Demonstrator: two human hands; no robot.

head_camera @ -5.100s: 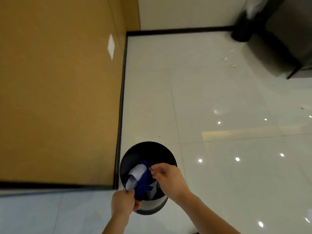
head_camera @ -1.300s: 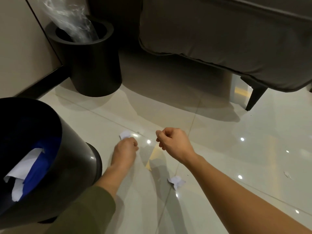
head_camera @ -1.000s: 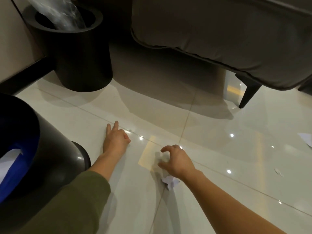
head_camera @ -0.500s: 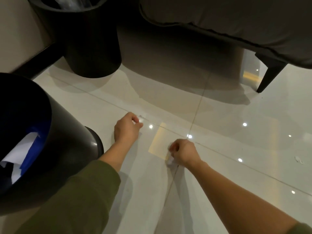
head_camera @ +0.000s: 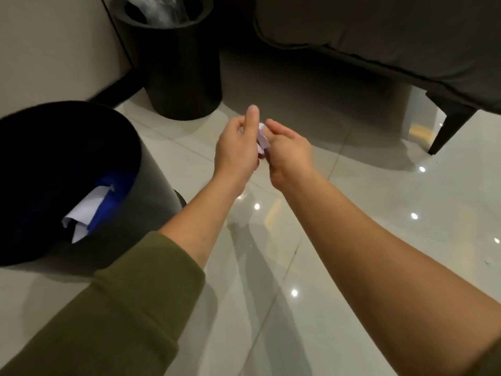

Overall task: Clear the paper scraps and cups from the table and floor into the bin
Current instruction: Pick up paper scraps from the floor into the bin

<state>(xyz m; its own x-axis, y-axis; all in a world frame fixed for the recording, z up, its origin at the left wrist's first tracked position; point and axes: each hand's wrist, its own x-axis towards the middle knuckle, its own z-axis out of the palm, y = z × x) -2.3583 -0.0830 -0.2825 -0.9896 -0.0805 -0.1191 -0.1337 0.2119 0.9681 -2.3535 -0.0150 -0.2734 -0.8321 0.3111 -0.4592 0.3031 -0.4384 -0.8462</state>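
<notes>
The left hand (head_camera: 237, 149) and right hand (head_camera: 288, 156) meet above the floor (head_camera: 366, 234) with fingers (head_camera: 275, 129) curled in, pinching a white paper scrap (head_camera: 262, 139) between them. The black bin (head_camera: 151, 185) stands near, to the left, with paper inside.

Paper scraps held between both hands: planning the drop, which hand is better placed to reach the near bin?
Probably the left hand: the near bin stands on its side, and the right hand would have to cross it. Both hold the paper scraps.
</notes>
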